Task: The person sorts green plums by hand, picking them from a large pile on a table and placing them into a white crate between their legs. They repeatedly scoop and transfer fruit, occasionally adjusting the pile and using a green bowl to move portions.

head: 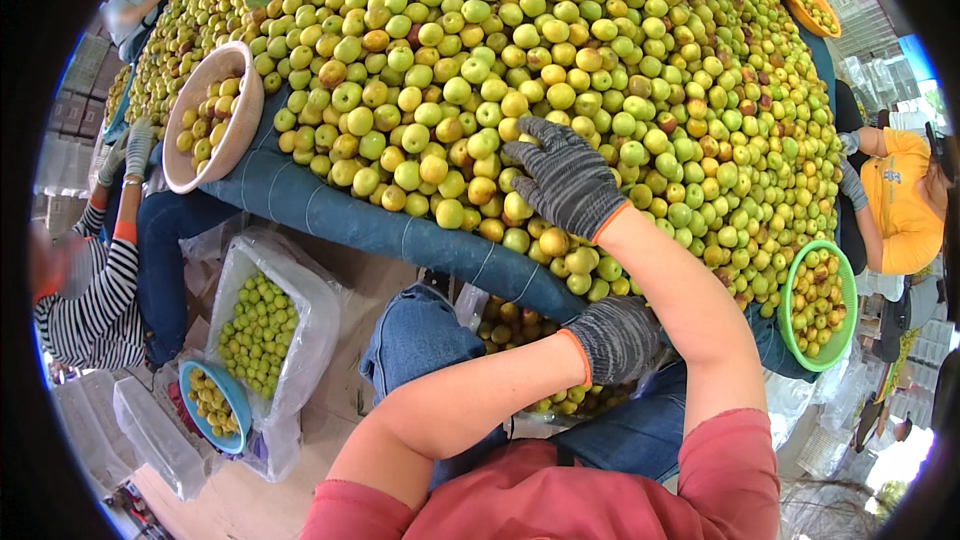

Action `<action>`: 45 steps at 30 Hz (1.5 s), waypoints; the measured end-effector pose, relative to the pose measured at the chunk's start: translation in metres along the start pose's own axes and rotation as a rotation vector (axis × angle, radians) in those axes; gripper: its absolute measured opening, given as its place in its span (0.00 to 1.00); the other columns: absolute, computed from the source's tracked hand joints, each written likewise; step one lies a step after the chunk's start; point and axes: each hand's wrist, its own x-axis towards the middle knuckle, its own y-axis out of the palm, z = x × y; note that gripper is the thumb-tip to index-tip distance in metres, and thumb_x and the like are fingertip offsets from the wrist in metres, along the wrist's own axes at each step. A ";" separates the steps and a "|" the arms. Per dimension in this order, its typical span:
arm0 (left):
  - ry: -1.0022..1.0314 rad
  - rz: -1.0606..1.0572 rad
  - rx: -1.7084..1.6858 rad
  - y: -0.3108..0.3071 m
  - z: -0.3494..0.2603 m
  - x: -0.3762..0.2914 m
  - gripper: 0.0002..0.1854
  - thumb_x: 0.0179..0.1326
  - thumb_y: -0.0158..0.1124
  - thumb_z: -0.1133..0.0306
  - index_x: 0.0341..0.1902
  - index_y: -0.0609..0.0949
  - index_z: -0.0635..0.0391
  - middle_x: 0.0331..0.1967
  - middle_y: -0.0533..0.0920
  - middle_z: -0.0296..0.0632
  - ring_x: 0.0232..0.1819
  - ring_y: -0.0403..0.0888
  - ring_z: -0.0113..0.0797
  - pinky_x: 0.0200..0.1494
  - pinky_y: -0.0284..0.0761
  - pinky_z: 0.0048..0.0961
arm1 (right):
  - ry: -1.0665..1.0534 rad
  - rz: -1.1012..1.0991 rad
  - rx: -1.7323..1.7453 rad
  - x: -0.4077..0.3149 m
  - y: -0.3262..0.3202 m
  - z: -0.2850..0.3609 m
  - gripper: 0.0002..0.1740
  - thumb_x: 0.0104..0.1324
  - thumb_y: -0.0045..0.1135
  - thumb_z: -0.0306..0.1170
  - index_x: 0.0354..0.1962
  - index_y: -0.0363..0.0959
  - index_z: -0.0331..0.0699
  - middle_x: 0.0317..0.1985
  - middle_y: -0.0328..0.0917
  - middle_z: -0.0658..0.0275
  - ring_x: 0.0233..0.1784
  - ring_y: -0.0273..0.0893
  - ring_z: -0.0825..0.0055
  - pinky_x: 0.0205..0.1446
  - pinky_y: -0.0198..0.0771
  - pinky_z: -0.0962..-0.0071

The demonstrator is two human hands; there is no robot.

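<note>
A wide heap of green and yellow jujubes (420,112), some with brown patches, fills the padded table before me. My right hand (570,176), in a dark grey knit glove with an orange cuff, rests palm down on the heap. Its fingers are apart and touch fruit near the front edge. My left hand (619,341), gloved alike, is lower, beside the table's blue padded rim (420,240). It passes under my right forearm, and its fingers are hidden. Below it, between my knees, more jujubes (566,399) lie in a container that is mostly covered.
A pink basket (251,109) and a green basket (786,307) of jujubes stand at the table's edge. On the left are a plastic-lined crate (319,345) and a blue basin (244,420). Co-workers sit left (97,292) and right (904,202). Orange baskets (829,28) stand far right.
</note>
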 end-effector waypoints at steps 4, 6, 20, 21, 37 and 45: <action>-0.058 0.042 0.072 -0.024 0.012 0.003 0.13 0.55 0.53 0.61 0.28 0.83 0.54 0.30 0.81 0.45 0.33 0.80 0.44 0.37 0.74 0.41 | 0.070 0.061 -0.255 0.003 -0.003 -0.025 0.10 0.59 0.51 0.35 0.35 0.71 0.40 0.37 0.71 0.59 0.45 0.69 0.62 0.54 0.64 0.63; -0.105 -0.007 0.070 -0.035 0.016 0.005 0.14 0.56 0.53 0.60 0.27 0.83 0.55 0.31 0.80 0.47 0.36 0.79 0.44 0.40 0.73 0.40 | 0.093 -0.091 -0.259 -0.001 -0.013 -0.036 0.10 0.61 0.52 0.35 0.38 0.71 0.39 0.38 0.73 0.58 0.46 0.71 0.61 0.54 0.65 0.62; -0.231 0.100 0.081 -0.043 0.039 0.036 0.13 0.54 0.55 0.61 0.35 0.81 0.56 0.35 0.81 0.48 0.37 0.80 0.44 0.41 0.74 0.40 | 0.283 -0.147 -0.142 0.092 -0.017 -0.076 0.31 0.55 0.60 0.45 0.55 0.65 0.42 0.53 0.67 0.50 0.58 0.64 0.54 0.62 0.59 0.55; -0.213 0.037 0.055 -0.045 0.039 0.038 0.11 0.52 0.54 0.65 0.34 0.82 0.56 0.33 0.81 0.47 0.36 0.80 0.44 0.41 0.74 0.40 | 0.216 -0.209 -0.155 0.097 -0.015 -0.074 0.31 0.55 0.61 0.45 0.54 0.65 0.42 0.54 0.66 0.51 0.59 0.63 0.55 0.64 0.58 0.55; -0.235 -0.150 -0.188 -0.059 0.059 0.059 0.12 0.54 0.54 0.67 0.39 0.77 0.59 0.35 0.78 0.49 0.39 0.78 0.46 0.42 0.74 0.40 | 0.305 -0.097 -0.263 0.170 -0.026 -0.133 0.30 0.60 0.53 0.42 0.56 0.61 0.36 0.54 0.68 0.49 0.58 0.66 0.55 0.62 0.62 0.60; -0.460 -1.101 -1.447 -0.097 0.090 0.071 0.19 0.64 0.54 0.57 0.53 0.72 0.54 0.48 0.73 0.42 0.45 0.74 0.40 0.48 0.76 0.37 | 0.213 -0.117 0.747 0.090 -0.077 -0.104 0.12 0.63 0.50 0.33 0.40 0.69 0.34 0.29 0.74 0.57 0.36 0.76 0.59 0.43 0.71 0.66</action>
